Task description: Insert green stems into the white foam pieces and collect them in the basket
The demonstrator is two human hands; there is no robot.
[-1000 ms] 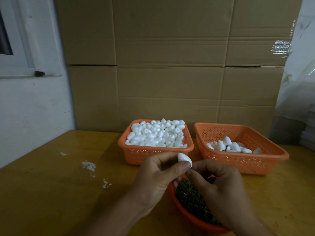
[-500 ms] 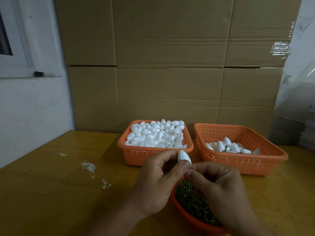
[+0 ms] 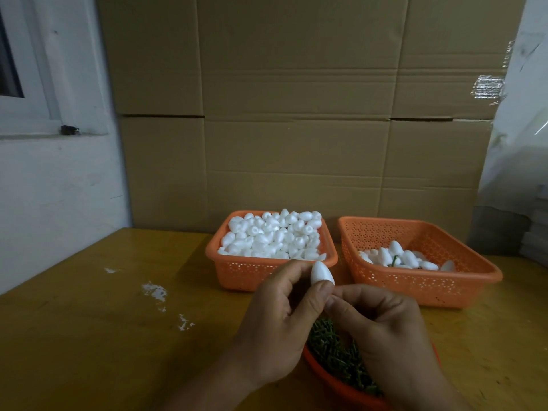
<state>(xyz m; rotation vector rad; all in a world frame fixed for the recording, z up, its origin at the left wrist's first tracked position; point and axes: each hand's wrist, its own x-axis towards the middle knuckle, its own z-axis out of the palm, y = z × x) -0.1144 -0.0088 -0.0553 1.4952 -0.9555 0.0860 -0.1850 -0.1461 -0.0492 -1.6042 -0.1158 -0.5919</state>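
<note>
My left hand pinches a white foam piece between thumb and forefinger, pointed end up. My right hand meets it from the right. Its thumb and forefinger pinch a green stem at the foam's base, and the fingertips almost fully hide the stem. Below both hands is an orange bowl of loose green stems. The right orange basket holds several foam pieces, one showing a green stem.
A second orange basket, heaped with plain foam pieces, stands behind my left hand. Both baskets sit on a yellow wooden table with white crumbs on its left side. Cardboard boxes wall off the back.
Both hands have stayed joined over the bowl. The foam piece has tipped slightly more upright in my left fingers, and my right fingertips have pressed closer to its base.
</note>
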